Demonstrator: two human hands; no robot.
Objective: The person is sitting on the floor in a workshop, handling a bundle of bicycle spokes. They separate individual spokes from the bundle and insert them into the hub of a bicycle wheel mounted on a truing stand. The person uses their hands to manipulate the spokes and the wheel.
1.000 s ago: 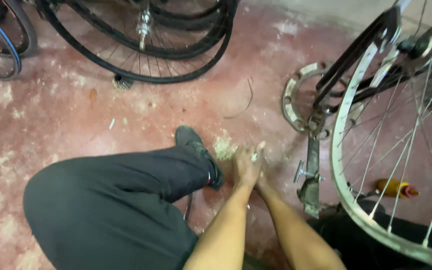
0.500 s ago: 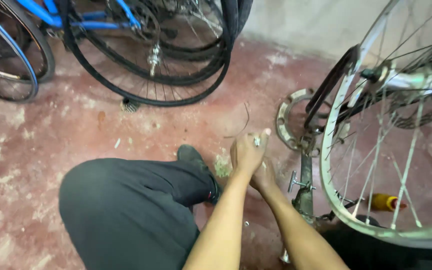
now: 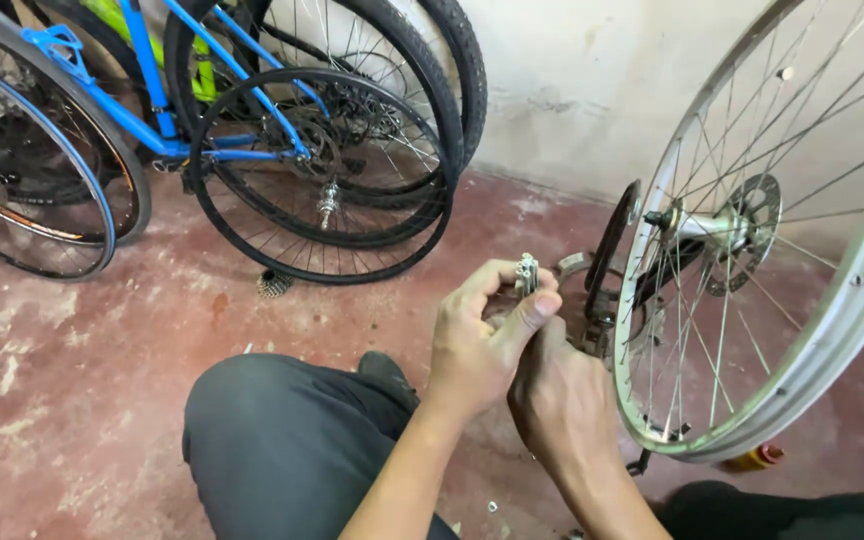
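Note:
My left hand (image 3: 482,345) is raised in front of my knee and pinches a small silver metal part (image 3: 527,273) between thumb and fingertips. My right hand (image 3: 564,405) sits just below and behind it, its fingers tucked out of sight under the left hand. Both hands are close to the left side of a bare silver bicycle wheel (image 3: 752,400) with spokes, a hub and a brake disc (image 3: 747,235). A black frame piece (image 3: 612,240) and a curved metal part lie right behind the hands.
A blue bicycle (image 3: 192,130) and several black-tyred wheels (image 3: 317,180) lean at the back left on the reddish concrete floor. A small sprocket (image 3: 274,284) lies on the floor. An orange bottle (image 3: 757,458) lies under the rim. My dark-trousered knee (image 3: 292,440) and black shoe (image 3: 384,368) fill the foreground.
Both hands have risen from the floor by my shoe to hub height, carrying the small metal part. The view has tilted up, showing more of the bicycles and wall.

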